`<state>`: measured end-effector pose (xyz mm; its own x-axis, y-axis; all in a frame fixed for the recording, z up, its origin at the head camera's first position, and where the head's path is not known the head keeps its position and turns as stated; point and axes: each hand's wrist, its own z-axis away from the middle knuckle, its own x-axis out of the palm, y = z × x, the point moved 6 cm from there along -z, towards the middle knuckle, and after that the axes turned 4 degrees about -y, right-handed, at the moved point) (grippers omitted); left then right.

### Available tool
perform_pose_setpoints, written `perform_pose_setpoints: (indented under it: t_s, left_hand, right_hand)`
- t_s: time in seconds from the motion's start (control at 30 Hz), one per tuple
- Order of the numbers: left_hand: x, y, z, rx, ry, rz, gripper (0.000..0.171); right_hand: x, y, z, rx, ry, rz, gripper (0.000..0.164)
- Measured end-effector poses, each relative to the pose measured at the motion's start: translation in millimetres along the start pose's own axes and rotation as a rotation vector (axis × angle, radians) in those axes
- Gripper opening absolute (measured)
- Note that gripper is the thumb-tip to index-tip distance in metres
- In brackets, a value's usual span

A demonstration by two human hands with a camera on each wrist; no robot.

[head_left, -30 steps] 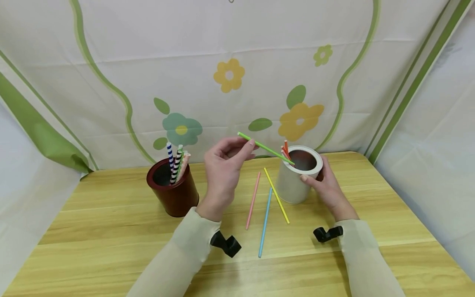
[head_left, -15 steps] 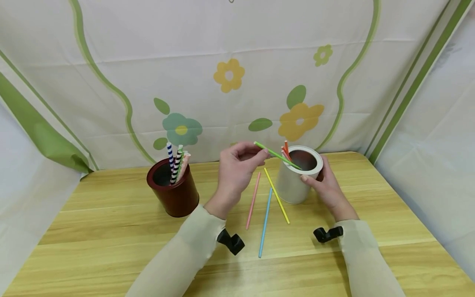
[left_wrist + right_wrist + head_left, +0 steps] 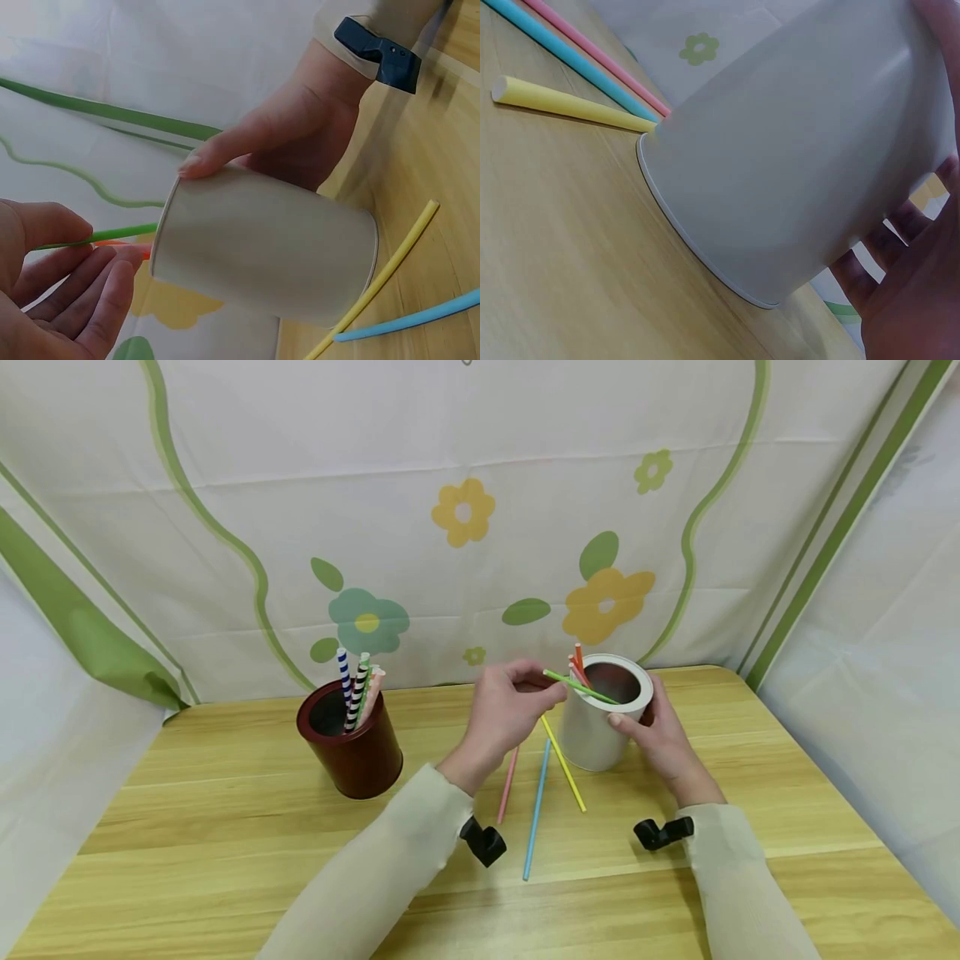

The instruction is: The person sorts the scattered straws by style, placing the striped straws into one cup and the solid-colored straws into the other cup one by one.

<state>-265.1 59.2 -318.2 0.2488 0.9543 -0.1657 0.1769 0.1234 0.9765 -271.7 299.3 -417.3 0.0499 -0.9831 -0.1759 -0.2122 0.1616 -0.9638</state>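
Between thumb and fingers my left hand (image 3: 510, 706) pinches a green straw (image 3: 581, 687) near its upper end. The straw slants down to the right, its lower end inside the mouth of a white can (image 3: 592, 735). My right hand (image 3: 667, 743) grips that can from the right, thumb near the rim. Several red and pink straws (image 3: 579, 660) lean at the can's left inner rim. In the left wrist view the green straw (image 3: 124, 232) enters the can (image 3: 255, 240); its far end is hidden. The right wrist view shows the fingers (image 3: 900, 225) around the can's side.
On the wooden table (image 3: 225, 827) lie a pink straw (image 3: 507, 787), a blue straw (image 3: 536, 814) and a yellow straw (image 3: 564, 766), left of the white can. A dark red can (image 3: 360, 764) with several striped straws (image 3: 356, 693) stands further left. A flowered curtain (image 3: 375, 543) hangs behind.
My left hand has moved right and slightly down, bringing the green straw's lower end further into the white can's mouth. The right hand and both cans stay in place.
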Motion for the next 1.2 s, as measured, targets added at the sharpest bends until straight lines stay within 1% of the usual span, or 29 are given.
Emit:
perform_pose_setpoints:
  t_s: [0.23,0.37,0.63,0.9,1.1,1.2]
  left_hand:
    - [8.1,-5.5,-6.8,-0.017,0.008,-0.025,0.007]
    - [12.2,-6.9,-9.9,-0.006,0.021,-0.045,0.007]
    - [20.6,-9.9,-14.4,0.033,0.031,-0.053,0.006]
    - [25.3,-14.2,-16.3,0.043,0.05,-0.044,0.004]
    - [29.2,-16.6,-18.0,0.057,0.055,-0.074,0.004]
    - [30.9,-17.4,-18.5,0.052,0.057,-0.086,0.006]
  right_hand:
    - [1.5,0.3,-0.2,-0.022,-0.004,-0.014,0.062]
    - [1.1,1.0,-0.1,-0.023,0.0,-0.005,0.061]
    - [0.5,2.2,0.0,-0.011,0.005,0.011,0.059]
    - [1.0,1.8,-0.7,-0.013,0.004,0.004,0.059]
    - [0.8,2.2,-1.5,-0.015,0.004,-0.003,0.059]
    - [0.7,2.2,-1.7,-0.016,0.003,-0.002,0.059]
